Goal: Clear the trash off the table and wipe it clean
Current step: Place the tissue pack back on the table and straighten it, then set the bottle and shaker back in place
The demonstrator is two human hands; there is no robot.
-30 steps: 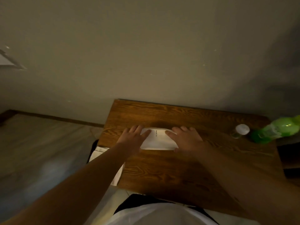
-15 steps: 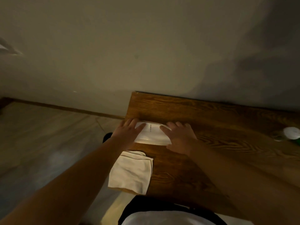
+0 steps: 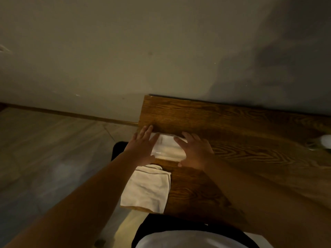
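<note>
A flat white packet [image 3: 167, 147] in shiny clear wrap lies on the brown wooden table [image 3: 232, 126], close to its left edge. My left hand [image 3: 141, 147] presses on its left end with fingers spread, partly over the table's edge. My right hand [image 3: 194, 153] presses on its right end, thumb tucked at the near side. Both hands hold the packet between them. A folded white cloth [image 3: 146, 190] rests on the table's near left corner, just below my left wrist.
A white bottle cap [image 3: 325, 144] shows at the far right edge. The table's far side meets a grey wall. A dark object [image 3: 117, 149] sits on the tiled floor under the table's left edge. My white shirt fills the bottom.
Both hands have slid the white packet leftward along the table to its left edge. My view has swung left, so the green bottle is out of sight and the cloth has come into view.
</note>
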